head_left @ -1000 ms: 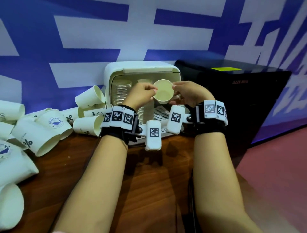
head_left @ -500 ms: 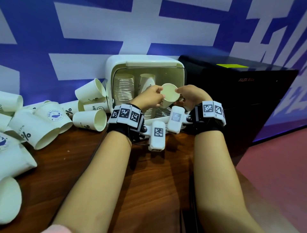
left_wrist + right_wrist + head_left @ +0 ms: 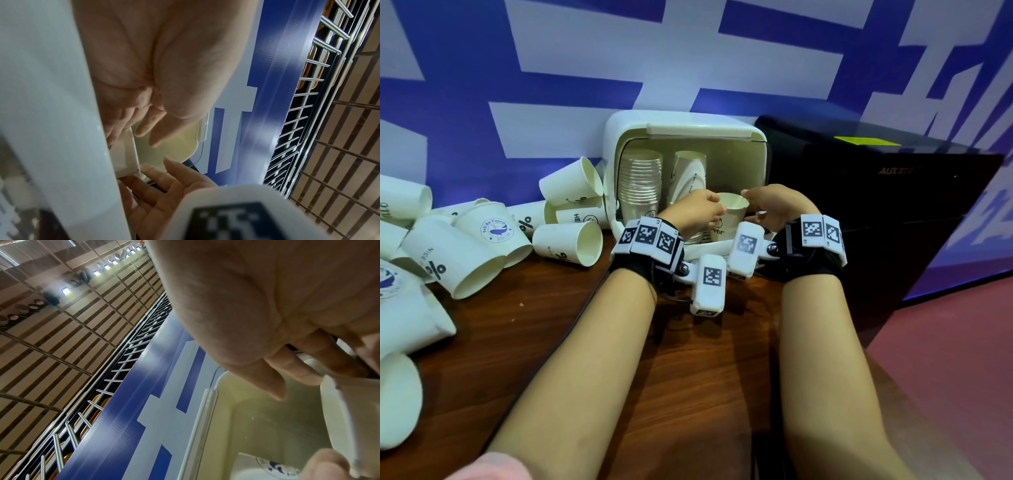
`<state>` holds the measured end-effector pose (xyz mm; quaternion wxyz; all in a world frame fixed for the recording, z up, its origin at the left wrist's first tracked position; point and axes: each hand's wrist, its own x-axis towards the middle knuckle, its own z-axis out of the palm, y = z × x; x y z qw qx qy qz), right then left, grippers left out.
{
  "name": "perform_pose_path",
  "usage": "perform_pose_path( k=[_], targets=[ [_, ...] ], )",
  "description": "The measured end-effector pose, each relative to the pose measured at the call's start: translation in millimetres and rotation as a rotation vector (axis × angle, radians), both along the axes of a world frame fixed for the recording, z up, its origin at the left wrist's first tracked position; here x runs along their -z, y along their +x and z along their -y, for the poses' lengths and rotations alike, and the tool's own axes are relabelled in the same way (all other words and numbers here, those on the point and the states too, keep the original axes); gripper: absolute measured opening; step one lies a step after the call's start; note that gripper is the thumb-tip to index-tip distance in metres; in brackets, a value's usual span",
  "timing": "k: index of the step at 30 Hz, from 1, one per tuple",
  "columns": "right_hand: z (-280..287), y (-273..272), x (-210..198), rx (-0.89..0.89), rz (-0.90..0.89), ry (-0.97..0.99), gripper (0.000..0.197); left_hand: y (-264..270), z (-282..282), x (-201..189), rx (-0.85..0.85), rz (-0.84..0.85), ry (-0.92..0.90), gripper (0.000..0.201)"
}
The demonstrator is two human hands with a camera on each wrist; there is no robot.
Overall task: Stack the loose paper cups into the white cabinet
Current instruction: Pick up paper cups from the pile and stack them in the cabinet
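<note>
Change: since half a second ago the held cup (image 3: 732, 209) has turned from mouth-toward-camera to upright and sits lower, at the open front of the white cabinet (image 3: 681, 126).
Left hand (image 3: 693, 214): fingers curled on the cup's left rim.
Right hand (image 3: 774, 205): fingers and thumb pinch the right rim.
Held cup: centre of the frame, print partly hidden, ending "ear".
Cabinet contents: tall nested stack (image 3: 640, 185) at left, shorter stack (image 3: 688, 178) beside it.
Loose cups (image 3: 566, 241): lying on the counter (image 3: 544, 329) at left; readable print "%", "Tell Be Funny", "HE".
Black appliance (image 3: 876, 192): right of the cabinet, red lettering "AUX".
</note>
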<state>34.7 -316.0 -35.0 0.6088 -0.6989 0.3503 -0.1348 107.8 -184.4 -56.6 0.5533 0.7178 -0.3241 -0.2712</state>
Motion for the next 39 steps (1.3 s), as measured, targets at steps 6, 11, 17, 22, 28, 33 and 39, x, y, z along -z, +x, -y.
perform_pose_path(
  k=[6,11,17,22,28,33,39],
  targets=[
    [5.4,3.3,4.0,-0.02,0.084,0.01,0.023,-3.5,-3.6,-1.0,0.023,-0.011,0.021,0.012],
    [14.4,12.0,11.1,0.006,0.094,-0.008,0.034,-0.9,-4.3,2.9,0.058,0.084,0.102,0.024],
    [17.5,18.0,15.7,-0.056,0.028,-0.083,0.028,1.4,-6.7,-0.8,0.023,0.126,0.104,0.037],
    [6.9,10.9,-5.3,-0.068,-0.014,-0.196,0.016,-4.0,-29.7,-26.0,0.071,0.162,0.099,0.032],
    [-41.7,-7.8,-42.4,-0.09,0.152,-0.276,0.011,-8.1,-87.2,-68.7,0.11,0.347,0.235,0.018],
    [-88.6,-12.5,-57.8,-0.312,0.346,-0.256,0.02,-1.1,-136.7,-77.7,0.026,0.412,0.394,0.014],
    [-139.3,7.1,-51.4,-0.441,0.355,-0.427,0.021,29.4,-177.0,-62.8,-0.273,0.608,0.784,0.038]
  ],
)
